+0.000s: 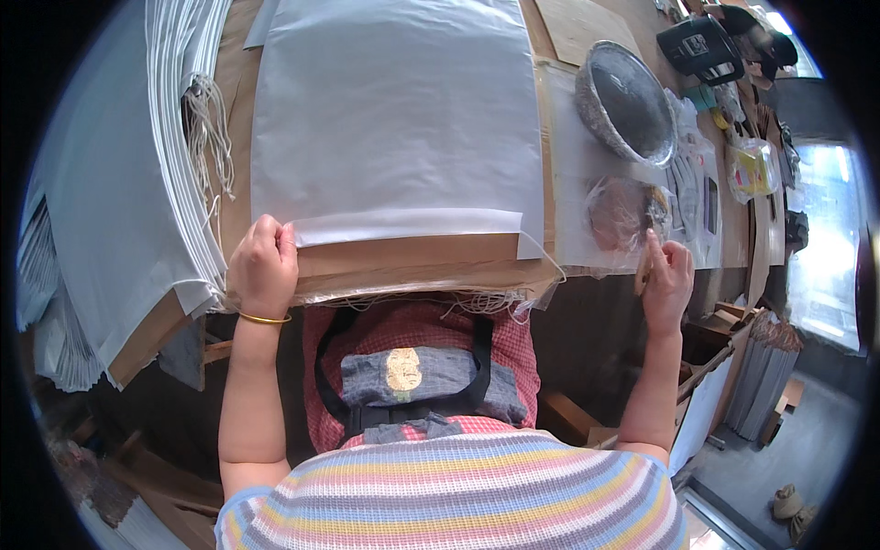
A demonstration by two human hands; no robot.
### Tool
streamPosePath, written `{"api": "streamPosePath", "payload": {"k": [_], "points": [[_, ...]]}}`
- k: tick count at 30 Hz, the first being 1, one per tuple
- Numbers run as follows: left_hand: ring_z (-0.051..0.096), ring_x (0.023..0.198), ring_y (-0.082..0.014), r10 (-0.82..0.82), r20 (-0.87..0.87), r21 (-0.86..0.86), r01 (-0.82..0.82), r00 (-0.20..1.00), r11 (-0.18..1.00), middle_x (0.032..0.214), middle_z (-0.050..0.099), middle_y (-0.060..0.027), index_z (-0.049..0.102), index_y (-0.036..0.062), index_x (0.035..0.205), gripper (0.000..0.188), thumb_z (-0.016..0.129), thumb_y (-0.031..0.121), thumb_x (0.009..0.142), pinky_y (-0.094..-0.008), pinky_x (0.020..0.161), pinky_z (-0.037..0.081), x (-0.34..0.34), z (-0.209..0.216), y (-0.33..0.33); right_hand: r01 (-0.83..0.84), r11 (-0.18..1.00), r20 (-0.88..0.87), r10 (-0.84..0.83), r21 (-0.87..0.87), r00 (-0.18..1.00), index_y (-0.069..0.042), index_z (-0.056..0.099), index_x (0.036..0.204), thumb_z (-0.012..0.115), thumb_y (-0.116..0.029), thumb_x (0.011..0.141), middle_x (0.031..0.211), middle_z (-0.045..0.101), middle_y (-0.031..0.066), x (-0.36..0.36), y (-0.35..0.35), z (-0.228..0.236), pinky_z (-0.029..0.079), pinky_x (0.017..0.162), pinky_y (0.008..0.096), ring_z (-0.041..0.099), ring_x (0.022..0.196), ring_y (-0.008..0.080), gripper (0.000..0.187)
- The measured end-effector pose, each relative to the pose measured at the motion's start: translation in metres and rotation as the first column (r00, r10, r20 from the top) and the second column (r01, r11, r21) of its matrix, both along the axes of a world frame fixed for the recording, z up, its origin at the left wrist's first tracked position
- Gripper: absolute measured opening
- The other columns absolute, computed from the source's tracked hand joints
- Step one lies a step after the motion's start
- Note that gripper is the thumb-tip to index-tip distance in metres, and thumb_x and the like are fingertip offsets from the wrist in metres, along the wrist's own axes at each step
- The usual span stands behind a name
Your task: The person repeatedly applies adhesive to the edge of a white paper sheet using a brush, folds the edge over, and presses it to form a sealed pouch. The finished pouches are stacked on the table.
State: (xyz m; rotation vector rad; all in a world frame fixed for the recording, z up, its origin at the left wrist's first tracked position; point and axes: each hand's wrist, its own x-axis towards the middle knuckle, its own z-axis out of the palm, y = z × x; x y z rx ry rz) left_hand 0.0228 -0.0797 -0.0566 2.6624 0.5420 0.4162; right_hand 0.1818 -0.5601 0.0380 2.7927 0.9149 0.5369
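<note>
A large white sheet (394, 110) lies in front of me, its near edge folded back in a narrow strip (412, 223). At the left end of this fold, my left hand (264, 266) is closed, thumb and fingers pinching the sheet's corner. My right hand (668, 282) is out to the right, fingers closed around a thin brown, wooden-looking tool (641, 275). The tool's far end is hard to make out. Just beyond that hand lies clear plastic film (616, 215) with something reddish-brown under or in it, and a dark patch beside it.
White folded sheets or bags with cords (174, 137) are stacked at the left. A round grey basin (628, 101) stands at the right, with a black container (698, 50) farther back. Loose strings (486, 302) hang along the brown board's near edge. Another person bends at the far right.
</note>
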Motion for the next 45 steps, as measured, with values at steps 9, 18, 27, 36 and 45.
{"api": "streamPosePath", "payload": {"k": [9,18,27,36,45], "points": [[0.061,0.073,-0.0365,0.041,0.013,0.039,-0.041,0.999,0.998,0.08,0.062,-0.0145,0.052,0.0052,0.086,0.013,0.061,0.014,0.089,-0.0452,0.063,0.047,0.005,-0.001,0.0,-0.382,0.778,-0.47,0.613,0.499,0.635,0.001,0.034,0.142,0.069,-0.031,0.079,0.15,0.032,0.0174,-0.092,0.254,-0.062,0.022,0.116,0.0427,0.029,0.141,0.0291,0.079],[0.011,0.146,-0.035,-0.355,-0.394,0.219,0.461,0.848,0.86,0.156,0.015,-0.0227,0.018,-0.0044,0.148,0.096,0.038,0.067,0.087,-0.0457,0.118,0.007,-0.027,0.012,-0.032,-0.134,0.956,-0.576,0.267,0.263,0.773,0.003,0.017,0.149,0.061,-0.058,0.08,0.156,0.016,0.0197,-0.063,0.212,-0.075,0.009,0.119,0.0421,0.013,0.146,0.0311,0.102],[0.015,0.144,-0.0385,-0.265,-0.169,0.041,0.276,0.949,0.96,0.153,0.02,-0.0252,0.021,-0.0075,0.146,0.086,0.04,0.058,0.094,-0.0453,0.117,0.015,-0.026,-0.004,-0.006,0.292,0.862,-0.396,-0.119,0.413,0.911,0.012,0.044,0.129,0.061,-0.027,0.091,0.136,0.045,0.0271,-0.036,0.143,-0.088,0.034,0.107,0.0428,0.042,0.128,0.0381,0.058],[0.049,0.121,-0.0241,0.227,0.198,-0.875,0.067,0.954,0.48,0.133,0.048,-0.0202,0.029,-0.0069,0.141,0.072,0.07,0.012,0.086,-0.0366,0.103,0.04,-0.042,0.035,-0.013,0.738,0.079,-0.541,0.732,0.67,0.413,0.007,0.048,0.128,0.061,-0.007,0.072,0.124,0.057,0.0116,-0.031,0.1,0.023,0.041,0.097,0.0314,0.053,0.116,0.021,0.059],[0.057,0.054,-0.0269,-0.286,0.337,0.266,0.201,0.897,0.943,0.059,0.054,-0.0067,0.059,0.0083,0.079,0.005,0.065,0.009,0.079,-0.0382,0.051,0.045,-0.037,0.115,0.015,0.386,0.354,-0.512,0.408,0.852,0.756,0.005,0.059,0.113,0.048,-0.001,0.092,0.089,0.065,0.0075,-0.051,0.158,-0.073,0.048,0.072,0.0259,0.059,0.081,0.0105,0.024]]}}
